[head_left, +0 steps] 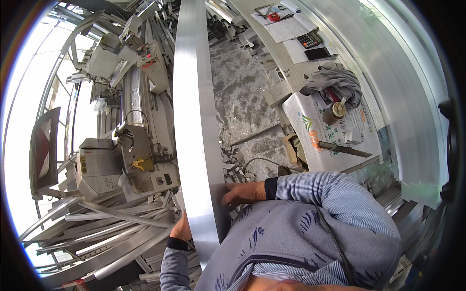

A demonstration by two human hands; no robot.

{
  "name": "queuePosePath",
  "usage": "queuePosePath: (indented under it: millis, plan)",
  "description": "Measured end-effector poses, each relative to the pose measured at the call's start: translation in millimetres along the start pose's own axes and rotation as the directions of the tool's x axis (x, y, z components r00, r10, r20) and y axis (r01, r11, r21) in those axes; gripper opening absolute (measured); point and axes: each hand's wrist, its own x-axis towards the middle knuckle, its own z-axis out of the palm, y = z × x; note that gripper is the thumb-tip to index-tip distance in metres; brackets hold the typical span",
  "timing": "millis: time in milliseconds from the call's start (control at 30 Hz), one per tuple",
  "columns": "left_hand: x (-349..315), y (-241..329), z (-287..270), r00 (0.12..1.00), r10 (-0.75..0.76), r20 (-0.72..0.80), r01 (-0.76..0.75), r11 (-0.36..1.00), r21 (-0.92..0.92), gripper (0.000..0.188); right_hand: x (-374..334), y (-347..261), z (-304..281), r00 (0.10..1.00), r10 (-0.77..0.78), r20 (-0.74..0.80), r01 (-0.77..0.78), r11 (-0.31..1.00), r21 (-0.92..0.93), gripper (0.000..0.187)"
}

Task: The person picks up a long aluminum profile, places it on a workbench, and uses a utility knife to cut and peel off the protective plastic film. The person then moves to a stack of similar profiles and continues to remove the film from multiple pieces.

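Observation:
A long, wide aluminium profile (196,121) stretches from close to my body to the far edge of the view, with its bright flat face turned up. My left hand (181,229) is at its left edge near the close end, gripping it with fingers partly hidden behind the metal. Against the right side, a little farther along, my right hand (241,193) is closed on the same profile, its fingertips curled at the shaded edge. The underside of the profile does not show.
To the left stands a cutting machine (99,167) with a control box (153,60). Many loose aluminium strips (121,220) lie below it. On the right, a bench carries a calculator (309,40), a phone (318,53), a grey cloth (335,82), a jar (335,113) and a flat blade-like strip (344,149).

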Motion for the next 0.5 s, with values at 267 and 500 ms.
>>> queuePosePath:
  millis: [267,500]
  plan:
    - [104,147,-20,0.994,0.105,-0.004,-0.104,0.989,0.108,0.048,47,-65,-25,0.935,0.315,0.164,-0.216,0.872,-0.439,0.112]
    - [112,110,-83,0.997,-0.039,-0.067,0.043,0.997,0.056,0.051,119,-152,-126,0.993,-0.014,0.117,0.035,0.982,-0.186,0.061]
